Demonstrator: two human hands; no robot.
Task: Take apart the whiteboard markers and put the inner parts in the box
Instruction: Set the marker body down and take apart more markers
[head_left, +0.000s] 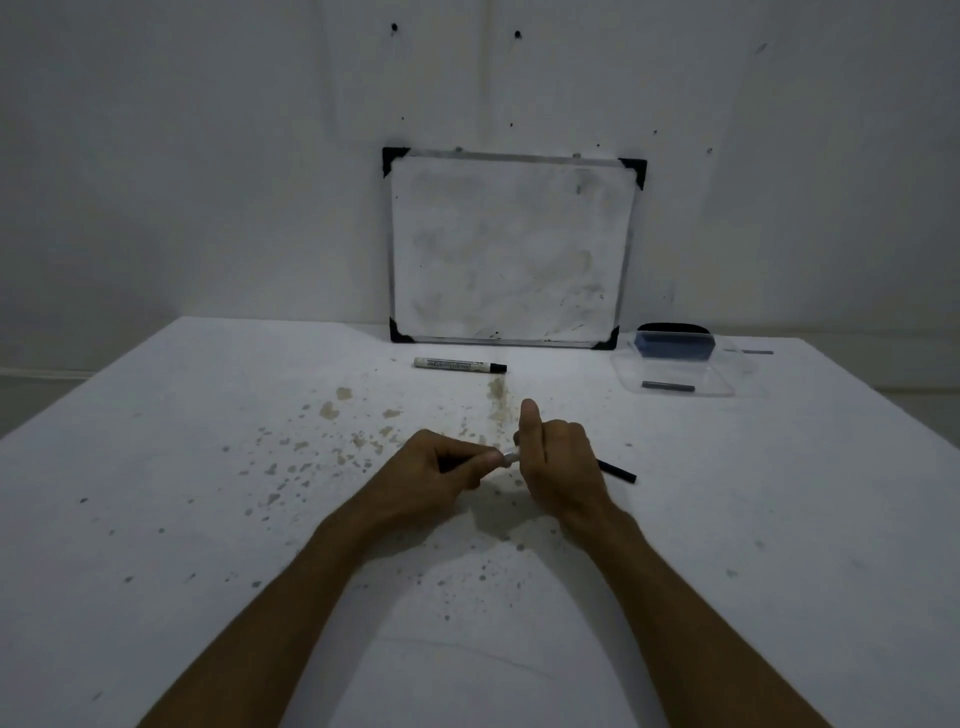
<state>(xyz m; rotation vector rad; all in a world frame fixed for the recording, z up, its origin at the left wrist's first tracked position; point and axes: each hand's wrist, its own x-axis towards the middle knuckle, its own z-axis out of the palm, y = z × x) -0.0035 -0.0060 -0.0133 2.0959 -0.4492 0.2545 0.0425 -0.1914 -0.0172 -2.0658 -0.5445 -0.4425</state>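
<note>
Both hands' fingers grip marker above table; seemingly pulling apart.

Both bare forearms reaching forward and converging, left hand curled with fingertips pinched together, right hand closed in a fist just beside it, thumb raised upright

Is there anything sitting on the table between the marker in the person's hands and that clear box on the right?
Nothing visible. The marker is held in both hands, left hand and right hand, and the stretch of table up to the clear box is bare. The other marker lies off to the left, by the whiteboard.
</note>
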